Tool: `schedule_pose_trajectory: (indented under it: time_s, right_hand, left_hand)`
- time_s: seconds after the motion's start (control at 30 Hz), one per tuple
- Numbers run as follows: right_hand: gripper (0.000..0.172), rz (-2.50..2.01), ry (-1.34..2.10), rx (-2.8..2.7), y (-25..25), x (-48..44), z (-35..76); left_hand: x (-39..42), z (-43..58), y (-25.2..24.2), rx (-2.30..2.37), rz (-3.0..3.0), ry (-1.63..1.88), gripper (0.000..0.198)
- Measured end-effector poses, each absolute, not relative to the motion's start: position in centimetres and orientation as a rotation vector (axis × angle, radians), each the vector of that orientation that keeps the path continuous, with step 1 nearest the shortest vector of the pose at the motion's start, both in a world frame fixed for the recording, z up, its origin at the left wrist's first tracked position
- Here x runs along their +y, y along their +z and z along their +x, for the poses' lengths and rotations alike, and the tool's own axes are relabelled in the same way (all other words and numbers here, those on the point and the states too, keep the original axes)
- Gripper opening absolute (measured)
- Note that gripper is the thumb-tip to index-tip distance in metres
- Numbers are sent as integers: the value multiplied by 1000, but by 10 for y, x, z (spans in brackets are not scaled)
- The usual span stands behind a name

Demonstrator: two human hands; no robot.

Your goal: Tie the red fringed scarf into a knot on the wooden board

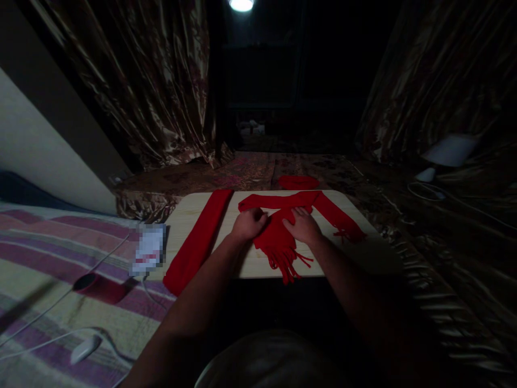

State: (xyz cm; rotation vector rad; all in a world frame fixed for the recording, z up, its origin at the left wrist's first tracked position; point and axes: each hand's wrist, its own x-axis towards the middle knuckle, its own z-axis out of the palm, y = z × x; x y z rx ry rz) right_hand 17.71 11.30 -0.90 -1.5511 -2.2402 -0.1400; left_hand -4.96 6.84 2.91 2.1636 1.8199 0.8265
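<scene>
A red scarf (278,235) with a fringed end lies on a pale wooden tabletop (238,263). Its fringe hangs toward me, over the near edge. At the scarf's left side, my left hand (249,223) has its fingers curled on the cloth, apparently gripping the edge. My right hand (302,223) rests flat on the scarf's right part, fingers extended. Behind both hands runs a narrow red strip (278,201) that bends down to the right and ends in tassels; whether it joins the scarf is unclear. A long folded red cloth (200,240) lies left of my left forearm.
Past the table's far edge sits a rounded red cloth item (299,182). On the striped bedding (36,280) at left are a red cylinder (99,287), a white mouse-shaped object (85,349), cables and a blurred-out box (148,249). A white lamp (450,150) stands right.
</scene>
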Motion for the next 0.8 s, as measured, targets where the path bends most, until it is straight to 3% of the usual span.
schedule_pose_trajectory:
  time_s: [0.13,0.27,0.47,0.6,0.8]
  right_hand:
    - [70,-1608,-101,-2216,-6,110,175]
    - [69,-1690,-111,-2160,-2,107,174]
    - [51,-1607,-103,-2144,2,103,176]
    - [36,-1605,-47,-2066,6,100,179]
    - [33,-1383,-18,-2038,8,95,182]
  left_hand:
    - [75,-52,10,1808,2253,806,37]
    - [82,-57,0,1947,2267,659,50]
    - [83,-56,-1,2038,2215,520,58]
    - [81,-57,2,2000,2195,645,51]
    - [76,-63,4,1867,2014,1061,41]
